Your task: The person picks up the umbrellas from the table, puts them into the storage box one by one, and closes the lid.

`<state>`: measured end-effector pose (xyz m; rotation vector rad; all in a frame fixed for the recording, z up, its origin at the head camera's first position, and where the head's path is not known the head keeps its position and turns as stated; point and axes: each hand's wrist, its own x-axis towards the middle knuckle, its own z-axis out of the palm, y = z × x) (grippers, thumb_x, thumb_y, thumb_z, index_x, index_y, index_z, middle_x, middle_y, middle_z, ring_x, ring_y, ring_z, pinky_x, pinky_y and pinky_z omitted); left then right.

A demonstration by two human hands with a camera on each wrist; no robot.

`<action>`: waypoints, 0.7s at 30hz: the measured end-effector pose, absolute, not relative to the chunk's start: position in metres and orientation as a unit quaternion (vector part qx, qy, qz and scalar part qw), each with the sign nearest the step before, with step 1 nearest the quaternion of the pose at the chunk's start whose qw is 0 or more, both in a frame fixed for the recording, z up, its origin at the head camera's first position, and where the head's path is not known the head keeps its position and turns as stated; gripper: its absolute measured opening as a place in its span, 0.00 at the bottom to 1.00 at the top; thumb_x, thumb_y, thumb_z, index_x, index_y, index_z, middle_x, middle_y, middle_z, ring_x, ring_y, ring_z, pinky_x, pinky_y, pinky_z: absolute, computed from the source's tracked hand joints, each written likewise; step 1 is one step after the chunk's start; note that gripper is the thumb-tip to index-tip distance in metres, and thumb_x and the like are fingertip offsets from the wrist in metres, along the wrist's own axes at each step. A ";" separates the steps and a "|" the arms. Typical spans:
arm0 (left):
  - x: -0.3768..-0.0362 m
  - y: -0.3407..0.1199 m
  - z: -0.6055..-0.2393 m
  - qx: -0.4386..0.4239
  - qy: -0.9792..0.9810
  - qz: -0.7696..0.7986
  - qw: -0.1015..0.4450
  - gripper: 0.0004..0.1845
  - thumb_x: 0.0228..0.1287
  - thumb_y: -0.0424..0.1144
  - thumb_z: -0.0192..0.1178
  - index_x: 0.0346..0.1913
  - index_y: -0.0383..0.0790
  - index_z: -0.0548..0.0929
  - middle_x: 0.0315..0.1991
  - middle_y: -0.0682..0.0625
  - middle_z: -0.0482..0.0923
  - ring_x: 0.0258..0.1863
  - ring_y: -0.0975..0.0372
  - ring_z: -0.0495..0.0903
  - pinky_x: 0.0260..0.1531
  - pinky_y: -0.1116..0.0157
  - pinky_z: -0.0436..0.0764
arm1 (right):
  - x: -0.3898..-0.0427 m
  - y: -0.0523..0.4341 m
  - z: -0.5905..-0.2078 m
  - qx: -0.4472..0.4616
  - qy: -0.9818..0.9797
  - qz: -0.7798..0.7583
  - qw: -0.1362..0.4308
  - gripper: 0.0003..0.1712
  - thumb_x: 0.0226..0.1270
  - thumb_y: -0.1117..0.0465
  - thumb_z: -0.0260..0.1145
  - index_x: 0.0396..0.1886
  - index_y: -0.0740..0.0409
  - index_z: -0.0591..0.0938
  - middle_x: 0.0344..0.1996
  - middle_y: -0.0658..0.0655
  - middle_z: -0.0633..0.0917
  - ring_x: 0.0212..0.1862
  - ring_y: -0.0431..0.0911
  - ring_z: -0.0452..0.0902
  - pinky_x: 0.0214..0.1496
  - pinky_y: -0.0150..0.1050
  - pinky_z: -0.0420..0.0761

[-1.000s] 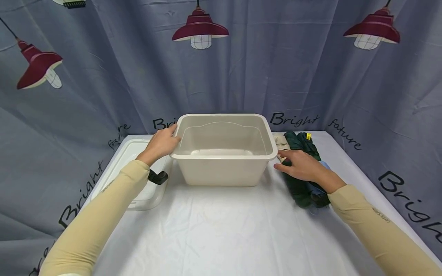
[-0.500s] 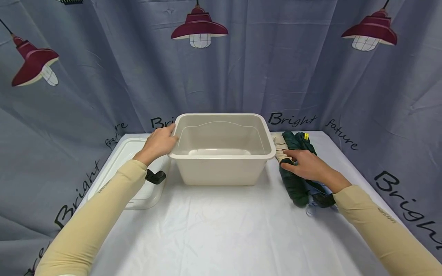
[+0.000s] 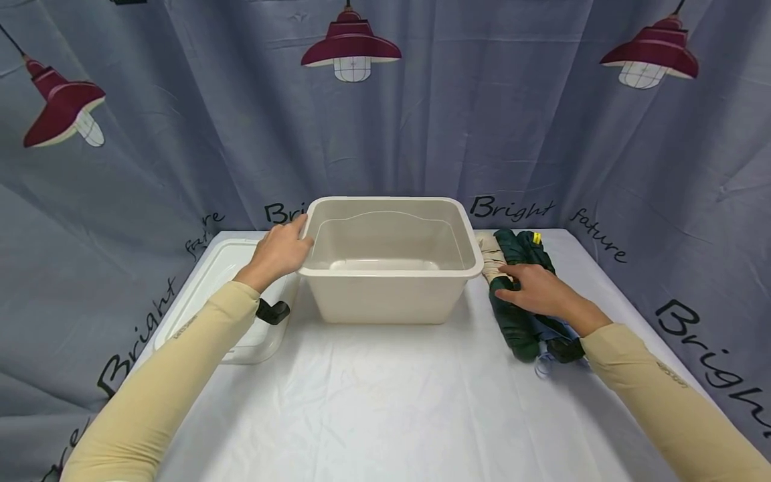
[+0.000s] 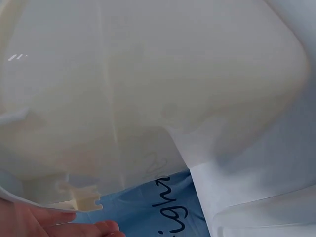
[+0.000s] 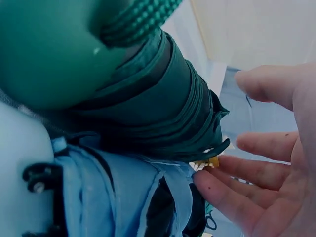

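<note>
Beige plastic tub point(image 3: 388, 258) at centre frame, upright and open-topped on the white surface point(image 3: 385, 402). Left hand point(image 3: 280, 251) at the tub's left rim, fingers curled over the edge near the far-left corner, grip holding that rim. In the left wrist view, only fingertips point(image 4: 59, 224) at the lower left, under the tub's pale wall point(image 4: 148, 74).

Right of centre, just beside the tub: a dark green folded umbrella point(image 3: 512, 314), with a beige one point(image 3: 490, 258) next to it toward the tub and a pale blue one point(image 3: 557, 331) partly under the wrist. Right hand point(image 3: 536, 288) resting on the green umbrella, fingers spread and fairly straight, grip wide, nothing pinched. In the right wrist view, open fingers point(image 5: 247, 197) beside green folds point(image 5: 148, 108) and blue fabric point(image 5: 113, 187).

Left of the tub, a clear lid point(image 3: 223, 301) flat on the surface with a black clasp point(image 3: 274, 311).

On the grey backdrop point(image 3: 150, 167): "Bright" and "fature" in black script, repeated, plus printed maroon lamps point(image 3: 351, 50). Small print on both sleeves, unreadable.

Against a second ago: right hand shifted from the tub's right corner onto the umbrellas; left hand unchanged on the rim.
</note>
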<state>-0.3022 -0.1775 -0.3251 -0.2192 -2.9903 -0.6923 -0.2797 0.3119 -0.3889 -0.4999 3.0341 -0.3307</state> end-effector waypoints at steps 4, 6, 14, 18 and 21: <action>-0.303 -0.176 -0.324 -0.065 -0.973 -0.217 0.037 0.35 0.73 0.45 0.47 0.80 0.43 0.55 0.69 0.34 0.71 0.64 0.40 0.75 0.55 0.42 0.75 | -0.281 0.309 -0.388 -0.148 0.983 -0.104 0.039 0.38 0.67 0.51 0.68 0.68 0.70 0.73 0.35 0.56 0.85 0.35 0.48 0.76 0.46 0.55 0.79; -0.303 -0.175 -0.323 -0.060 -0.974 -0.214 0.034 0.36 0.73 0.46 0.47 0.80 0.43 0.54 0.69 0.33 0.71 0.64 0.41 0.75 0.55 0.42 0.75 | -0.281 0.307 -0.386 -0.143 0.982 -0.111 0.055 0.36 0.67 0.54 0.67 0.69 0.69 0.72 0.31 0.58 0.83 0.29 0.47 0.74 0.40 0.51 0.78; -0.303 -0.175 -0.324 -0.048 -0.975 -0.214 0.026 0.37 0.73 0.48 0.47 0.81 0.43 0.52 0.70 0.32 0.69 0.65 0.40 0.74 0.57 0.42 0.74 | -0.284 0.306 -0.382 -0.174 0.974 -0.127 0.069 0.31 0.61 0.68 0.69 0.66 0.69 0.76 0.43 0.62 0.85 0.35 0.48 0.76 0.35 0.42 0.76; -0.302 -0.175 -0.325 -0.047 -0.975 -0.217 0.025 0.37 0.73 0.49 0.46 0.81 0.43 0.52 0.69 0.31 0.69 0.63 0.40 0.75 0.56 0.42 0.75 | -0.284 0.305 -0.383 -0.174 0.972 -0.139 0.077 0.34 0.60 0.66 0.73 0.66 0.68 0.75 0.44 0.62 0.85 0.40 0.51 0.78 0.38 0.44 0.80; -0.302 -0.175 -0.327 -0.046 -0.974 -0.219 0.025 0.37 0.73 0.49 0.47 0.81 0.43 0.52 0.69 0.31 0.70 0.63 0.40 0.75 0.56 0.42 0.75 | -0.284 0.302 -0.386 -0.181 0.970 -0.141 0.074 0.34 0.60 0.65 0.74 0.67 0.67 0.75 0.54 0.67 0.84 0.52 0.60 0.81 0.49 0.53 0.82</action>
